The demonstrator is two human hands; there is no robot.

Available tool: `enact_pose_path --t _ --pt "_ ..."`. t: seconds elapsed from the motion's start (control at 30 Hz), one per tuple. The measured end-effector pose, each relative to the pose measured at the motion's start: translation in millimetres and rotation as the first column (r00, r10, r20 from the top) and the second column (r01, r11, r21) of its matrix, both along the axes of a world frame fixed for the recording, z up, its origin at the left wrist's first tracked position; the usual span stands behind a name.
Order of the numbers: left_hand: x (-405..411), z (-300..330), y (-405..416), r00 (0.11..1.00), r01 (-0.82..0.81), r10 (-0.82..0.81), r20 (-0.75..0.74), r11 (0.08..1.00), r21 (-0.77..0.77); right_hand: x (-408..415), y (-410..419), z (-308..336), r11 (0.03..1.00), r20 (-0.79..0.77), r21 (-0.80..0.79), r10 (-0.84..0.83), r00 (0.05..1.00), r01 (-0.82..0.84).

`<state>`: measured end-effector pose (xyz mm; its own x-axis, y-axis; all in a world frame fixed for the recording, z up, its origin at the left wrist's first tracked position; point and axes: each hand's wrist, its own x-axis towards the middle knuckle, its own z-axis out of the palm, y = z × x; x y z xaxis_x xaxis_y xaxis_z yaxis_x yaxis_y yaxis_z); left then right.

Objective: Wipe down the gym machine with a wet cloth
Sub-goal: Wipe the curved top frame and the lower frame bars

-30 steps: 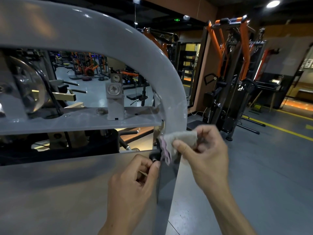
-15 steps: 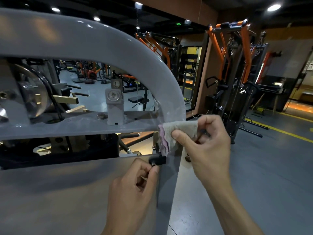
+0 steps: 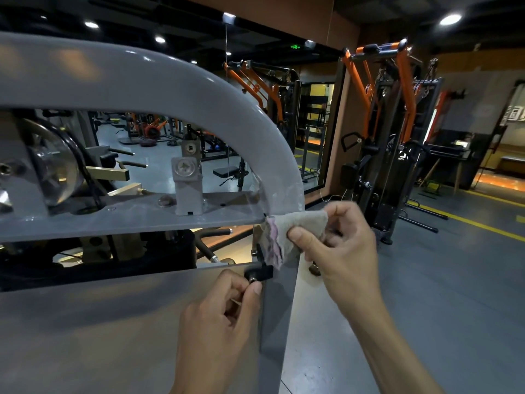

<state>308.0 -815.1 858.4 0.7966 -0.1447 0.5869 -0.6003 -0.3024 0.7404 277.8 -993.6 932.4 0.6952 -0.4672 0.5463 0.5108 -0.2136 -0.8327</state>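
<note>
Right hand (image 3: 342, 248): grips the cloth (image 3: 292, 236), thumb on its front face, fingers curled behind it; holds it against the inner edge of the machine frame.
Left hand (image 3: 218, 319): fingers curled, thumb and forefinger pinch at the black knob (image 3: 257, 273); knob partly covered by the fingertips, so the exact grip is hard to read.
Cloth: beige-grey with a frayed pinkish edge on its left side; bunched, sits just below where the curved frame tube (image 3: 159, 81) meets the flat crossbar (image 3: 127, 217), touching the upright post (image 3: 277, 322).
Knob: black, sticks out at the top corner of the grey panel (image 3: 99, 336), just below the cloth; a second black part sits behind the cloth edge, mostly hidden.
Gym machine: grey painted frame, fills the left half of the view; curved tube arcs from upper left down to the post at centre.
Crossbar: carries a grey block with a round bolt head (image 3: 185, 167) standing upright on it.
Pulley (image 3: 54, 166): metallic wheel with a black belt, far left behind the frame.
Background right: orange and black cable machine (image 3: 395, 137) standing on the grey floor (image 3: 440, 294), well apart from the hands.
Floor marks: yellow line (image 3: 468, 223) running diagonally past the cable machine.
Ceiling: dark, several round lights on.
</note>
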Motion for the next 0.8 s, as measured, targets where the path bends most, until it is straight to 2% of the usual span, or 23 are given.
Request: enact_pose_path --t 0.2,0.33,0.43,0.63,0.73,0.8 --pt "-2 -5 -1 1.0 0.017 -0.016 -0.024 1.0 0.021 -7 -5 -56 0.991 -0.175 0.118 0.076 0.982 -0.056" --pt "-4 -6 -5 0.998 0.031 -0.029 -0.049 0.999 0.032 -2 -9 -16 0.997 -0.075 0.018 0.081 0.994 -0.08" --pt "-6 -8 -8 0.997 0.044 -0.042 -0.062 0.999 0.025 2 -10 -8 0.995 -0.031 0.034 0.092 0.995 -0.091" --pt "-9 -26 -13 0.995 0.079 -0.073 -0.066 0.992 0.1 -8 -15 -88 0.981 -0.214 0.142 0.163 0.963 -0.135" --pt "-11 -38 -17 1.0 0.006 0.001 -0.032 0.978 0.211 -13 -24 -122 0.978 -0.286 0.172 0.167 0.944 -0.121" --pt "-12 -46 -22 0.997 -0.029 0.042 -0.058 0.976 0.217 -17 -34 -142 0.97 -0.312 0.22 0.173 0.934 -0.106"
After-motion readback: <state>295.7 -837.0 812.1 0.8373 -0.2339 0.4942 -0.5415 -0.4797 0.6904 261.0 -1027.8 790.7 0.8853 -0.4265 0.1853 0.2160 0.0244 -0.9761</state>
